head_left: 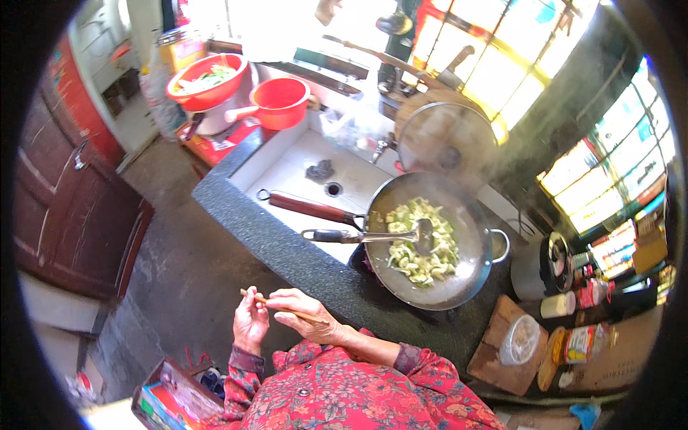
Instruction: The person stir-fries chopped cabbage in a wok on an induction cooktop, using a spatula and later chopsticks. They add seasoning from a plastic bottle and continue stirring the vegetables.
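Note:
Both of my hands are in front of my chest, near the counter's front edge, on a slim brown wooden stick. My left hand (251, 322) pinches the far left end of the stick (313, 318). The stick runs through the crook between thumb and fingers of my right hand (304, 304), whose fingers reach toward the left hand. Beyond them a large wok (469, 276) stands over the stove, holding sliced pale green and whitish vegetables (412, 265). A metal spatula (337, 236) lies across the wok, its blade on the food and its handle past the rim.
Left of the wok is a white sink (287, 172) with a dark scrubber (319, 170). A red dipper (279, 107) and red basin of greens (204, 82) stand behind. A lid (448, 136) leans at the back. To the right are a pot (534, 272), cutting board (494, 340) and jars.

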A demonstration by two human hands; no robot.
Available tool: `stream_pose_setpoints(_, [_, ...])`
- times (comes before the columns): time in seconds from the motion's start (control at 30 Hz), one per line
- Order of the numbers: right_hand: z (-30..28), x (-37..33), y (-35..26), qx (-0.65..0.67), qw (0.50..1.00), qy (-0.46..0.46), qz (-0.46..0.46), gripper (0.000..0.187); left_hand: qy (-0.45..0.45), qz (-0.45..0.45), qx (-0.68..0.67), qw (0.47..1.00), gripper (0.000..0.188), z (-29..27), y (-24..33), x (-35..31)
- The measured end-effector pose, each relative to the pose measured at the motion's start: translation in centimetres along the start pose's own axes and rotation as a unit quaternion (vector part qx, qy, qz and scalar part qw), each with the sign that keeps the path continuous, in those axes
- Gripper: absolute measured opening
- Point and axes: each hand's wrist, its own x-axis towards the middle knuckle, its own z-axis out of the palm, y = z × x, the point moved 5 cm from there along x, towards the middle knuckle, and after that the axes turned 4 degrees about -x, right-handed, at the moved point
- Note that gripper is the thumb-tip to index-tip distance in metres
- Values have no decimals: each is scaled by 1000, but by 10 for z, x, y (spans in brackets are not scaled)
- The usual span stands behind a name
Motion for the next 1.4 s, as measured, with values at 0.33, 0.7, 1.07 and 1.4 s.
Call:
stream_pose_setpoints(0.33, [-21,-21,19,38,979,101,174,13,121,-85,101,984,40,-16,9,28])
stream_pose_setpoints(0.7, [29,-34,-2,67,907,231,345,18,64,-307,313,896,36,-14,27,49])
stream_pose_setpoints(1.07, [1,-142,-107,173,678,712,58,23,-140,285,768,556,31,32,173,134])
stream_pose_setpoints(1.4, [-69,-160,-123,-88,632,757,142,28,185,296,872,343,54,24,205,242])
